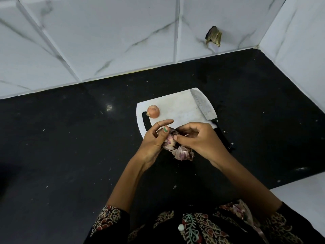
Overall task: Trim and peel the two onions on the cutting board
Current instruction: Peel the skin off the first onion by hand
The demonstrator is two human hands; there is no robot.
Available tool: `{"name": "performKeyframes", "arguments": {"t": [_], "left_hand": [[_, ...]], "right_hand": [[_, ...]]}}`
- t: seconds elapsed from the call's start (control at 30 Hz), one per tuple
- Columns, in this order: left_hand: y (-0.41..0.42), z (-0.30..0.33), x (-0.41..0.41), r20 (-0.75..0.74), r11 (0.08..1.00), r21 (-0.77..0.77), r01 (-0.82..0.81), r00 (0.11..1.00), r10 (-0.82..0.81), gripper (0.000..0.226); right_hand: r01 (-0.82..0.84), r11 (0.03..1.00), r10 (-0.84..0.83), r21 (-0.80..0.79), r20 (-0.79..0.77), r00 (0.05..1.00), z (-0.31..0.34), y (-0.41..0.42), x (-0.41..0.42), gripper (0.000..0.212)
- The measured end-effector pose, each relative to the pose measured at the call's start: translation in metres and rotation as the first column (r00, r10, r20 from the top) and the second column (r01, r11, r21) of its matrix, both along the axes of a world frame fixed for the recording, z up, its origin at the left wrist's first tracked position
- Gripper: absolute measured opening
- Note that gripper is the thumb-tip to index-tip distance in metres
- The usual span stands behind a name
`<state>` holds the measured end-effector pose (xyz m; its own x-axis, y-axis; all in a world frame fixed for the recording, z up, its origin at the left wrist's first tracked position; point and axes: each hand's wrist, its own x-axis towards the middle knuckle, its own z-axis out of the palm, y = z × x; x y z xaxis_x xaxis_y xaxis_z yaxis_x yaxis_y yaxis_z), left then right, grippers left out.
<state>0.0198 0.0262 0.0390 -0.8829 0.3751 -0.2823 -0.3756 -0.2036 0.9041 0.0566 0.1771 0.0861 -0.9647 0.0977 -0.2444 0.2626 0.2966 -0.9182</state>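
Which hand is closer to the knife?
Right. The right hand is just beside the knife handle; the left hand is farther, across the onion both hold.

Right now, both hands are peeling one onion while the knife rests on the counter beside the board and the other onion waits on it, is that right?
Not quite: the head view shows the knife with its blade lying on the cutting board, only the handle overhanging. Both hands, left hand and right hand, do peel one onion; the other onion waits.

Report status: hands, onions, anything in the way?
Left hand and right hand both on one onion, peeling. Second onion unpeeled on board. Knife on board, clear.
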Motion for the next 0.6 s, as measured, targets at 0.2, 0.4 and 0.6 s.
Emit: {"name": "performKeyframes", "arguments": {"t": [0.2, 0.4, 0.6], "left_hand": [[0.001, 0.002, 0.001, 0.054, 0.999, 0.038, 0.003, 0.999, -0.006, 0.088], [0.002, 0.006, 0.001, 0.125, 1.000, 0.005, 0.002, 0.992, -0.003, 0.065], [-0.001, 0.008, -0.001, 0.303, 0.986, 0.163, -0.015, 0.952, -0.036, 0.055]], "right_hand": [[-0.014, 1.000, 0.013, -0.020, -0.024, 1.000, -0.001, 0.003, 0.000, 0.017], [0.093, 0.965, -0.089, -0.247, 0.028, 0.996, -0.006, 0.005, 0.001, 0.020], [0.177, 0.962, -0.174, -0.207, 0.034, 0.984, -0.020, 0.009, 0.003, 0.013]]}}
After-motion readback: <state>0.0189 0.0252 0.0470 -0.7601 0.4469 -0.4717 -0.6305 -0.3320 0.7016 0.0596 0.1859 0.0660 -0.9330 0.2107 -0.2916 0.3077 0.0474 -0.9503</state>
